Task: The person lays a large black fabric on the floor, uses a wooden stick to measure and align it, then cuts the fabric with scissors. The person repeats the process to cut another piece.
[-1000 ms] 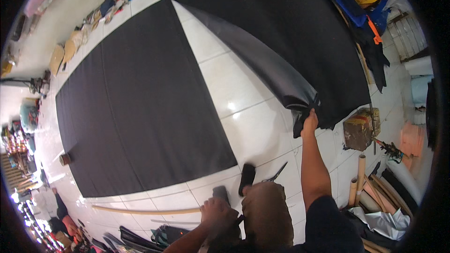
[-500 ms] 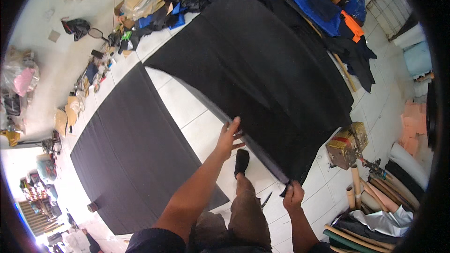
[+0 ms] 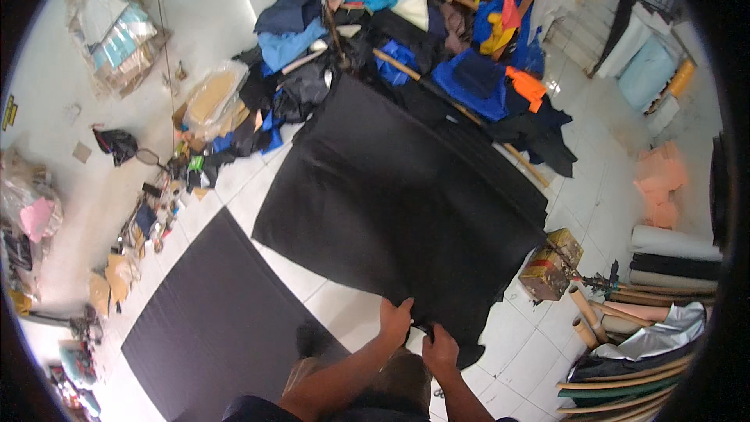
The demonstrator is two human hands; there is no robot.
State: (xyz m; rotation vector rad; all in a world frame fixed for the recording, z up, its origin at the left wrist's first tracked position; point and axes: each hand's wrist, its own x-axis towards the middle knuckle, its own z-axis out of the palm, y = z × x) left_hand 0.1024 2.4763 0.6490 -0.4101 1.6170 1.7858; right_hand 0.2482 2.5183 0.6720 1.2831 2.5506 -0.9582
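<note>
A large sheet of black fabric spreads over the tiled floor and rises at its near edge to my hands. My left hand is closed on that edge, its fingers pinching the cloth. Close to its right, my right hand is closed on the same edge, where the cloth bunches and hangs down. To the left, a second dark fabric piece lies flat, apart from the first. One dark-shod foot stands at its right edge.
A wooden pole lies along the far side among heaped coloured fabric scraps. At the right stand a worn yellow box and several fabric rolls. Small items and card pieces line the left wall.
My hands have come together from wide apart along the edge, drawing the near part of the black fabric toward me. My foot has moved left. The view has tilted up toward the far scraps.
</note>
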